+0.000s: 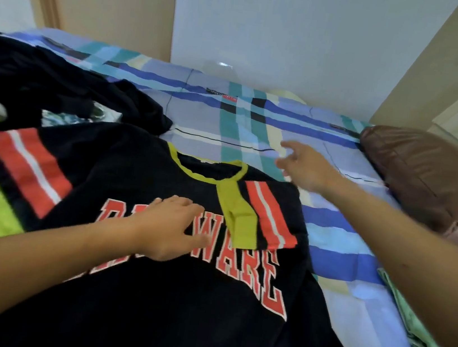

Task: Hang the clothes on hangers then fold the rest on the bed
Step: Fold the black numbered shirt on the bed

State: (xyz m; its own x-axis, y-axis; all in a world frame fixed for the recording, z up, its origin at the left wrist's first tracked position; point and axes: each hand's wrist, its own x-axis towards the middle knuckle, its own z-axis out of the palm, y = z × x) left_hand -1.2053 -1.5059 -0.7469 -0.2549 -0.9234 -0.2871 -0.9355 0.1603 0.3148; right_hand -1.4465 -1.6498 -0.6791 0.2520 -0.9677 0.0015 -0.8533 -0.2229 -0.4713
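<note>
On the bed [338,241]: jersey fold half done, nothing holding one side.
Left hand [168,228] flat, fingers straight, pressing the black jersey [173,312] at the chest. Right hand [302,169] open and empty, just beside the folded-in sleeve [268,217]. Risk: the unpinned sleeve flops open, or palm drag wrinkles the fold.

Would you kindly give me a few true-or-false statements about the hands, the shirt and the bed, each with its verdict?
1. The left hand rests flat on the red lettering of the black jersey. True.
2. The right hand grips a hanger. False: it holds nothing, its fingers spread over the plaid sheet.
3. The jersey's collar is white. False: it is yellow-green.
4. A brown pillow lies at the right side of the bed. True.
</note>
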